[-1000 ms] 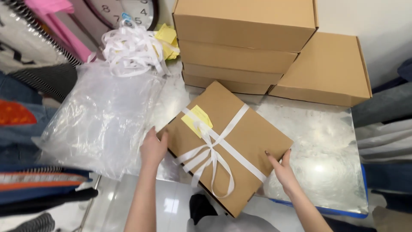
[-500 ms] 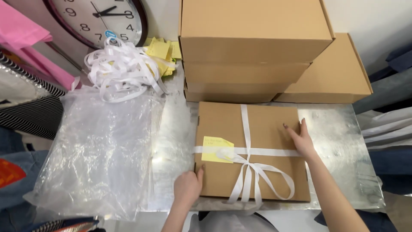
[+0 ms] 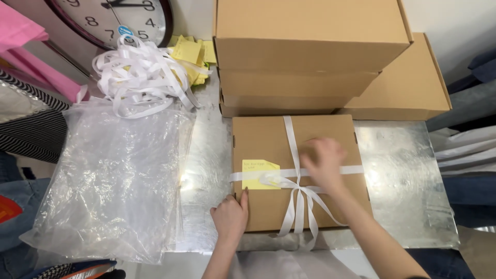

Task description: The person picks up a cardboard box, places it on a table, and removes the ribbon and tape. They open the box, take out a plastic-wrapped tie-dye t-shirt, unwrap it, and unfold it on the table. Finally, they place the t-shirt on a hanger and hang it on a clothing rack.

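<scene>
biggest thing here is the shiny metal table [image 3: 398,175], which fills most of the view. next down is the pile of clear plastic bags [image 3: 113,181] spread over its left side, hanging a bit past the front edge. at the back there's a stack of plain cardboard boxes [image 3: 310,46], with one more flat box [image 3: 408,88] beside it on the right.

then the tied box [image 3: 263,139]: a brown cardboard box lying flat in the middle of the table, just in front of the stack, squared up to the table edge. a white ribbon [image 3: 292,150] crosses it both ways and ends in a bow near the front, and a yellow note [image 3: 260,173] sits tucked under the ribbon on the left part of the lid.

behind the bags is a loose tangle of white ribbon strips [image 3: 139,75], some yellow notes [image 3: 191,54], and a wall clock [image 3: 119,18].

hands: left hand [image 3: 230,217] is flat against the front left corner of the tied box, fingers relaxed, not gripping anything. right hand [image 3: 323,163] is on top of the lid by the ribbon crossing, blurred, so i can't tell if it's pinching the ribbon or just resting there.
</scene>
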